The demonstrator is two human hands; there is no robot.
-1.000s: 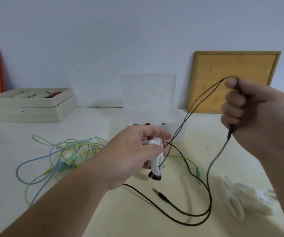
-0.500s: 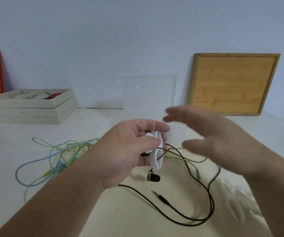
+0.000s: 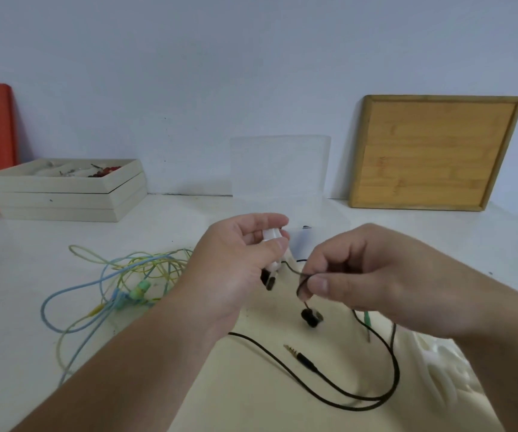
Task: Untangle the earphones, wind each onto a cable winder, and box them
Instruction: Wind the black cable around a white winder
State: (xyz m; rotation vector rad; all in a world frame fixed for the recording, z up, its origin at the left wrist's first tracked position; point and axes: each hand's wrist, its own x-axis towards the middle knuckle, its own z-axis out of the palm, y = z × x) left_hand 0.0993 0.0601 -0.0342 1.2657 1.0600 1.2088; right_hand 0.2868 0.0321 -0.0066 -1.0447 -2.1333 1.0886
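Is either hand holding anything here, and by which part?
The left hand grips the white cable winder around its upper part. The right hand pinches the black earphone cable just above a dangling earbud.

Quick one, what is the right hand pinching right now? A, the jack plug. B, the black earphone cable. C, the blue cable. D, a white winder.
B: the right hand pinches the black earphone cable between thumb and forefinger; the jack plug lies untouched on the table, and the left hand holds the white winder.
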